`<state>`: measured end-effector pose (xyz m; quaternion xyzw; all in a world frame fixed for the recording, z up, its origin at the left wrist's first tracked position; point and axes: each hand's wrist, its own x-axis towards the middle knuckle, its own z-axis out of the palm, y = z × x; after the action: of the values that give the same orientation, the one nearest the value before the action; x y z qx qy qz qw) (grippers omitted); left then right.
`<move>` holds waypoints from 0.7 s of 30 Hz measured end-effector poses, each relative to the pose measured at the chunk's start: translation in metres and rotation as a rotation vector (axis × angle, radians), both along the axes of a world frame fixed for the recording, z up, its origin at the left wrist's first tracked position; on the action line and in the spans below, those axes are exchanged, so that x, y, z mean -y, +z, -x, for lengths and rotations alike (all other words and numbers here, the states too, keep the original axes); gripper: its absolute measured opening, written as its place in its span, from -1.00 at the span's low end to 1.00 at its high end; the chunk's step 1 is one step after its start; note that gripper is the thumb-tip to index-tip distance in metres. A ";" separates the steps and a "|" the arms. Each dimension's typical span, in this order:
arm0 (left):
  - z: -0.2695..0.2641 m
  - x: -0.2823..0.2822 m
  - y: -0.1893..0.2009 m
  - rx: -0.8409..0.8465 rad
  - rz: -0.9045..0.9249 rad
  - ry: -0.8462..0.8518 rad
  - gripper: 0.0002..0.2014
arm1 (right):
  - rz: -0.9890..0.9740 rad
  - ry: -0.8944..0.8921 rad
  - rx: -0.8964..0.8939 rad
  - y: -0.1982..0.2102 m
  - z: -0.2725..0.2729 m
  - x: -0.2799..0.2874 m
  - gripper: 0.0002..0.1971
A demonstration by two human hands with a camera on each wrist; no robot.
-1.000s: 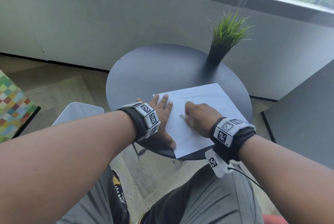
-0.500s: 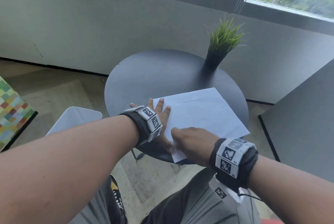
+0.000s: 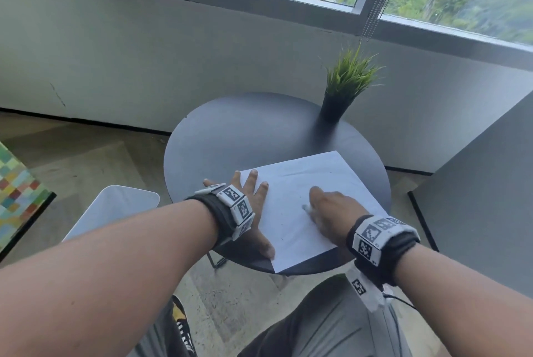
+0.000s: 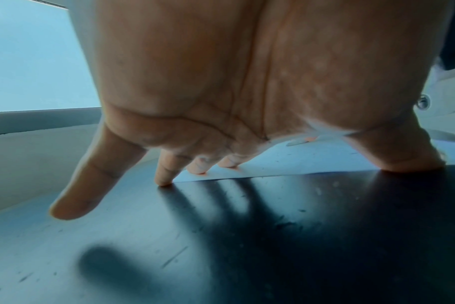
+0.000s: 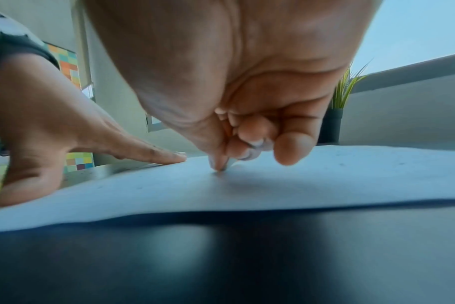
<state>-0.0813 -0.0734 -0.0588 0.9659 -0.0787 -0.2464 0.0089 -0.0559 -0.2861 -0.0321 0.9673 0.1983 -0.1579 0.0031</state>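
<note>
A white sheet of paper (image 3: 311, 175) lies on the near right part of a round black table (image 3: 245, 131). My left hand (image 3: 253, 198) lies flat with spread fingers. Its index, middle fingers and thumb press the sheet's left edge, while the other two rest on the bare table (image 4: 221, 246). My right hand (image 3: 326, 209) is curled over the middle of the sheet. Thumb and fingers pinch a small pale stick (image 3: 305, 207), whose tip (image 5: 222, 167) touches the paper (image 5: 325, 176). What the stick is cannot be made out.
A potted grass plant (image 3: 346, 82) stands at the table's far right. A white chair seat (image 3: 115, 209) is left of the table, a grey panel (image 3: 484, 198) to its right, and a colourful checked block (image 3: 17, 192) at far left. My knees are under the near edge.
My right hand slid to the sheet's near left corner and has come back to the middle. The left hand stayed on the sheet's edge. The head view tilted up.
</note>
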 end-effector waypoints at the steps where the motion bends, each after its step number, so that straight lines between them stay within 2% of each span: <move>1: 0.001 0.000 0.001 0.003 -0.001 0.000 0.51 | -0.004 0.017 0.005 0.001 0.005 -0.004 -0.74; 5: 0.004 -0.001 -0.001 0.029 0.006 0.002 0.47 | -0.007 0.237 -0.120 -0.004 0.042 -0.027 -0.72; 6: 0.004 -0.001 -0.001 0.032 0.011 0.002 0.48 | -0.004 0.207 -0.122 -0.003 0.035 -0.024 -0.70; 10: 0.002 -0.002 -0.003 0.021 0.004 -0.003 0.49 | -0.041 -0.101 -0.057 -0.002 -0.011 0.009 -0.68; 13: -0.001 -0.002 0.000 -0.011 -0.001 -0.004 0.48 | -0.018 -0.111 -0.036 -0.006 -0.016 0.012 -0.71; 16: -0.001 -0.003 0.010 -0.012 0.016 -0.008 0.32 | -0.022 -0.089 -0.064 -0.002 -0.016 0.006 -0.75; 19: 0.003 -0.007 0.013 0.020 0.047 -0.019 0.14 | -0.123 -0.089 -0.078 0.003 -0.023 -0.003 -0.77; 21: 0.006 -0.011 0.011 0.026 0.056 -0.025 0.13 | -0.191 -0.092 -0.063 0.003 -0.028 -0.012 -0.77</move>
<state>-0.0877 -0.0622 -0.0482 0.9674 -0.0977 -0.2317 0.0317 -0.0281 -0.2739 -0.0289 0.9658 0.1678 -0.1688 -0.1026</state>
